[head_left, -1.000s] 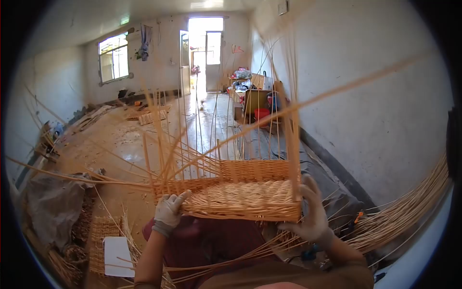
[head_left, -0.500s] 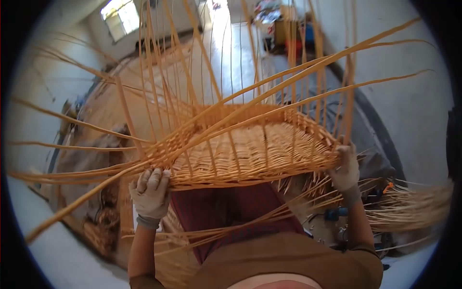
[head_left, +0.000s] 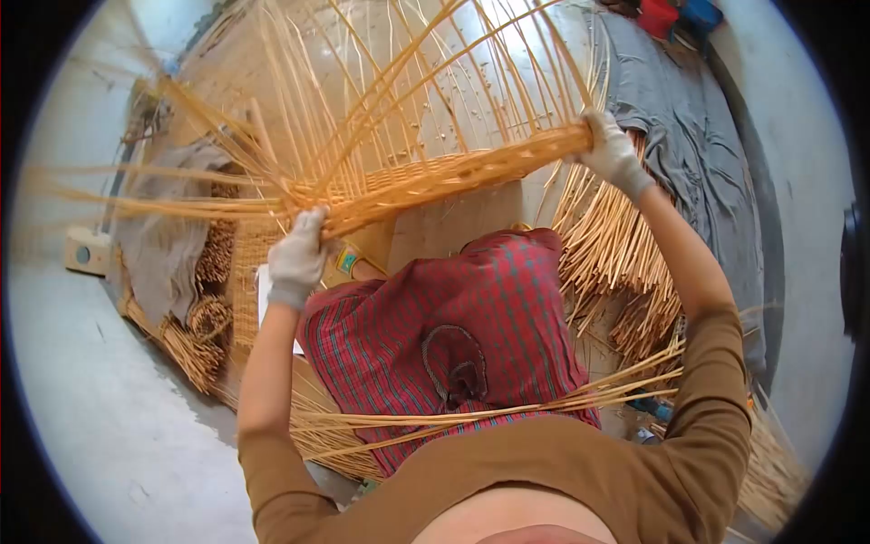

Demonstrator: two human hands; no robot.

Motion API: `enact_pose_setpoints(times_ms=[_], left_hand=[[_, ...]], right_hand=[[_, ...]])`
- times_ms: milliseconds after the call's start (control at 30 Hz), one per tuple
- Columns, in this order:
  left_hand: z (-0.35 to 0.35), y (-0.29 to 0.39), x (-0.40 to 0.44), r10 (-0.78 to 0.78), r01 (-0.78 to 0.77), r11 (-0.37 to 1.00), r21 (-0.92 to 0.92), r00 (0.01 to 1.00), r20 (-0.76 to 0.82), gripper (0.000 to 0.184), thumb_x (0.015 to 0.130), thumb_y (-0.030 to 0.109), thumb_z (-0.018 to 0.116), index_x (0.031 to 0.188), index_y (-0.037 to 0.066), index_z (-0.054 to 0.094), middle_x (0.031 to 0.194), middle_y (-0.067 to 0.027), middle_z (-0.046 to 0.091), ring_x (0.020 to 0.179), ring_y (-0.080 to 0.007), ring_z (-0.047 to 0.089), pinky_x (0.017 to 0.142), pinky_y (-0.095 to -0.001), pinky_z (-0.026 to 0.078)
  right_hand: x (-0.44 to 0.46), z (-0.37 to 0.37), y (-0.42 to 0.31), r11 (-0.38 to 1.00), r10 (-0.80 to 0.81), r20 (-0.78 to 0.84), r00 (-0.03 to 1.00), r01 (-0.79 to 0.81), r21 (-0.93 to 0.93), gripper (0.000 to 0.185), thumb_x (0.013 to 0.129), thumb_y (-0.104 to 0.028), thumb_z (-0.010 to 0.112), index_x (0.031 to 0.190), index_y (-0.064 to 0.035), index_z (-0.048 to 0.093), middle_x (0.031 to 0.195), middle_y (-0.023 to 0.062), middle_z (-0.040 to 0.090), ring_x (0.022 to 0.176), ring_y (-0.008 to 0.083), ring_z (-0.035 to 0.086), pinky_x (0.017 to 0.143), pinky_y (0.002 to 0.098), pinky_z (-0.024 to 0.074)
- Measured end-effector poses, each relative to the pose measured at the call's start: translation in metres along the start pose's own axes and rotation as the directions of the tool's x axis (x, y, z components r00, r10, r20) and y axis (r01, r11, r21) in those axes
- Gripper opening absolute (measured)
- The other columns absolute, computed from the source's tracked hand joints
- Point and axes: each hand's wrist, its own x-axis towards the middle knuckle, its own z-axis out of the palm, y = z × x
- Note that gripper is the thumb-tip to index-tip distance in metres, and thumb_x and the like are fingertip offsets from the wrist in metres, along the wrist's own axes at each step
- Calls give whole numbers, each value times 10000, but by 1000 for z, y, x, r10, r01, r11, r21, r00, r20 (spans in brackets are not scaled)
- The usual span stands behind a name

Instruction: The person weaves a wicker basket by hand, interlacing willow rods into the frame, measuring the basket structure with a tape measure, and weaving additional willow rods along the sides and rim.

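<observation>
Held up in front of me is a partly woven wicker basket [head_left: 453, 181], seen edge-on, with long canes [head_left: 381, 86] standing out from its rim and blurred at the left. My left hand [head_left: 299, 257], in a pale work glove, is closed around the basket's near left corner. My right hand [head_left: 613, 154], gloved alike, grips the right end, which sits higher than the left. The fingertips of both hands are partly hidden by the weave.
A red checked cloth [head_left: 453, 317] covers my lap, with loose canes [head_left: 507, 415] lying across it. To the right, bundled canes [head_left: 621, 245] lie beside a grey sheet [head_left: 671, 118]. Coiled cane bundles [head_left: 204, 331] lie at the left near a pale wall.
The basket has been raised away from my lap and tipped so its base no longer faces me; its right end is now higher. Both hands keep their hold. My view has turned further down.
</observation>
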Motion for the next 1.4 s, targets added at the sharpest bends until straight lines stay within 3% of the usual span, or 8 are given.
enact_pose_setpoints(times_ms=[100, 167, 367, 433, 533, 1067, 1267, 1400], left_hand=[[6, -42, 52, -69, 73, 994, -84, 996, 49, 655, 935, 511, 546, 1467, 168, 379, 1337, -136, 571, 1115, -368, 617, 885, -454, 521], [-16, -49, 71, -69, 97, 982, -161, 982, 175, 705, 950, 627, 446, 1469, 154, 381, 1400, -165, 528, 1293, -363, 505, 998, -443, 471], [8, -72, 120, -112, 111, 991, -75, 994, 1, 520, 975, 520, 504, 1303, 117, 523, 1241, -165, 634, 1079, -361, 643, 891, -438, 509], [-2, -64, 131, -254, 264, 955, -135, 964, 85, 486, 964, 485, 553, 1298, 132, 534, 1193, -164, 658, 1034, -356, 662, 870, -443, 517], [-2, -64, 129, -304, 311, 942, -125, 950, 70, 486, 961, 480, 564, 1300, 132, 538, 1171, -165, 667, 1021, -365, 663, 860, -453, 517], [38, -43, -44, -157, 185, 947, -263, 980, 125, 510, 958, 399, 551, 1379, 125, 458, 1373, -132, 503, 1240, -356, 533, 995, -437, 464], [89, -59, -97, 120, -84, 884, -459, 991, 50, 615, 875, 60, 641, 1443, 184, 437, 1373, -191, 472, 1275, -383, 454, 1113, -462, 335], [84, -50, -87, -131, 265, 812, -520, 951, 280, 545, 923, 106, 579, 1446, 174, 441, 1484, -158, 396, 1316, -347, 449, 1114, -433, 356]], right_hand=[[76, 10, 24, 950, -279, -59, 959, 284, 128, 802, 767, -478, 805, 1395, -122, 455, 1248, 223, 562, 1164, 334, 575, 988, 419, 475], [97, 5, 13, 957, -141, 47, 989, 124, 262, 797, 807, -568, 738, 1434, -170, 447, 1275, 246, 554, 1170, 348, 572, 991, 428, 472], [146, 26, 37, 958, -284, -67, 956, 281, -51, 676, 862, -462, 740, 1375, -83, 517, 1145, 188, 586, 1085, 274, 595, 948, 389, 494], [132, 33, 23, 948, -288, -45, 956, 292, 127, 688, 862, -541, 704, 1348, -82, 542, 1100, 184, 604, 1064, 288, 603, 944, 405, 492], [119, 25, -13, 980, -51, -232, 971, 3, -201, 702, 808, -654, 678, 1224, -91, 620, 1014, 196, 657, 1017, 361, 617, 913, 441, 500], [-76, 29, -79, 974, 218, -117, 969, -208, 92, 690, 698, -496, 849, 1225, -144, 577, 1308, 263, 454, 1174, 413, 531, 975, 461, 480], [-153, 68, -71, 1000, -9, -341, 940, 8, -5, 677, 697, -464, 855, 1216, -157, 549, 1308, 212, 490, 1169, 414, 538, 979, 468, 492], [-167, 95, -73, 998, 55, -305, 951, -46, 37, 691, 693, -530, 835, 1221, -201, 533, 1356, 199, 423, 1113, 396, 569, 948, 461, 514]])
